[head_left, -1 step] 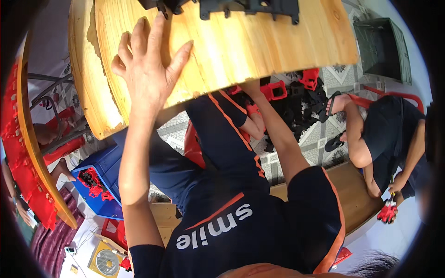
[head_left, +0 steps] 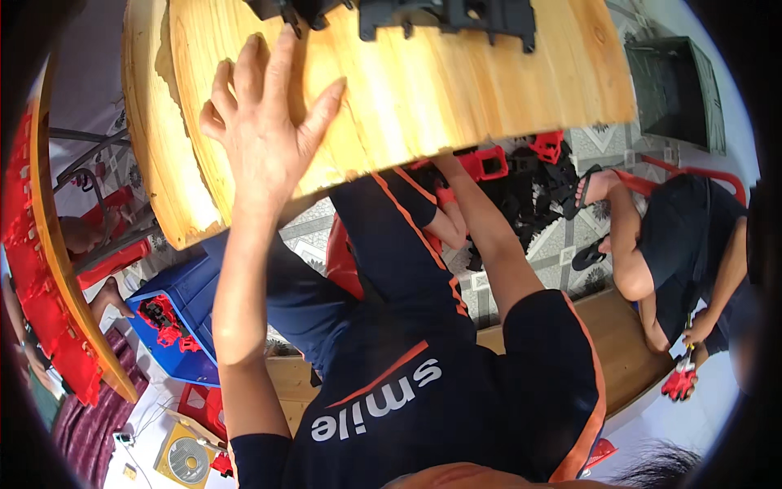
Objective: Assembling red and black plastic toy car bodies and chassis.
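Observation:
My left hand (head_left: pixel 265 134) lies palm down on the wooden table (head_left: pixel 472 90), its fingers apart. The tip of its index finger is at a small black plastic part (head_left: pixel 297 15) at the table's far side; I cannot tell whether it presses on it. Right of that lies a larger black plastic frame (head_left: pixel 448 18), cut off by the picture's top. My right forearm (head_left: pixel 489 224) reaches beneath the table's near edge, so the fingers of that hand are hidden. Red plastic pieces (head_left: pixel 489 163) and black parts (head_left: pixel 521 191) lie on the floor close to it.
A blue crate (head_left: pixel 195 301) with red and black pieces stands at my left. Further left, red parts (head_left: pixel 49 277) cover another table. On the right a seated person (head_left: pixel 692 236) handles a red piece (head_left: pixel 678 385). A dark green bin (head_left: pixel 680 94) stands at the far right.
The whole view has shifted slightly, with the table and black parts sitting a little lower in the picture. My left hand keeps its place on the table.

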Demonstrator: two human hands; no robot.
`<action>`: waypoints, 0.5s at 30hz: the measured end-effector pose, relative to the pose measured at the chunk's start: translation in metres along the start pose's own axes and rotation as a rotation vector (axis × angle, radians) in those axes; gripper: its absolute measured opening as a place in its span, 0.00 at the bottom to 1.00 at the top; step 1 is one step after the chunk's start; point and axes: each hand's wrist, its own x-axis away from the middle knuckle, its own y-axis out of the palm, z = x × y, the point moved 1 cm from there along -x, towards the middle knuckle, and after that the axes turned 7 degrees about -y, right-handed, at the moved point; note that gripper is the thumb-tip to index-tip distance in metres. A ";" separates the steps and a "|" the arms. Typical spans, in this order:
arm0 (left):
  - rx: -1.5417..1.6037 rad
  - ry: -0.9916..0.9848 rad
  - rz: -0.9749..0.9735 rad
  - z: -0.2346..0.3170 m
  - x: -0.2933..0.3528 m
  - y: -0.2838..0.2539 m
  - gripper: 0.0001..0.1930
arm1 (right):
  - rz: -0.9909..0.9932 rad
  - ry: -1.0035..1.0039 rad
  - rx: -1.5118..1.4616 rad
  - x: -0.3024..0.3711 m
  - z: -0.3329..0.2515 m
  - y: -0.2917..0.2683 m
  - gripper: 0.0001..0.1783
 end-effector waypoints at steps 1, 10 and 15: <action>0.000 -0.017 -0.006 -0.004 0.003 -0.002 0.37 | 0.027 0.026 -0.076 -0.002 -0.010 0.007 0.16; -0.025 -0.095 -0.017 -0.011 0.002 -0.019 0.39 | 0.211 0.317 -0.636 0.038 -0.028 -0.041 0.18; 0.036 -0.070 0.018 -0.002 -0.003 -0.013 0.44 | 0.392 0.562 -0.753 -0.022 0.001 -0.055 0.19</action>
